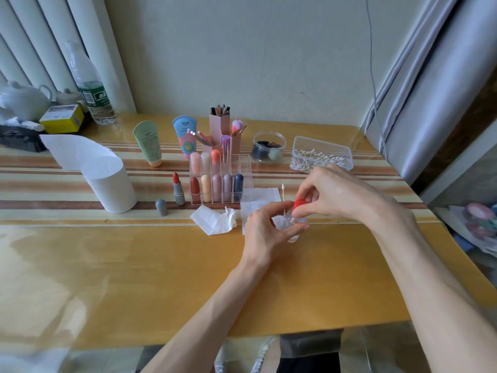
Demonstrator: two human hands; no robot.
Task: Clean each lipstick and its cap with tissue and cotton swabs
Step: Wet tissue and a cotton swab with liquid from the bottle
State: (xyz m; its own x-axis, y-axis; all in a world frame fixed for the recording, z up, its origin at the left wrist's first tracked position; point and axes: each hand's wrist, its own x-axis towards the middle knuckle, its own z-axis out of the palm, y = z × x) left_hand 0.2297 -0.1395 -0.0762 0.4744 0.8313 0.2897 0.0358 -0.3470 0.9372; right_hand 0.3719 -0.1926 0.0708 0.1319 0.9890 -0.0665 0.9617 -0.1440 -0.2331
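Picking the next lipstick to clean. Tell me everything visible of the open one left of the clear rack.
The lipstick stands upright and uncapped on the table, left of the clear rack and apart from it. Its tube looks grey; a red, slant-tipped stick is twisted out of it. A grey cap stands at its front left, not touching. Only the table touches it.

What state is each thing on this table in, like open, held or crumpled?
Red lipstick: uncapped, upright.
Grey cap: off, standing beside it.
Small bottle: held by left hand.
Red lid: pinched by right hand.
Cotton swab: sticking up from left hand.
Tissue: crumpled.
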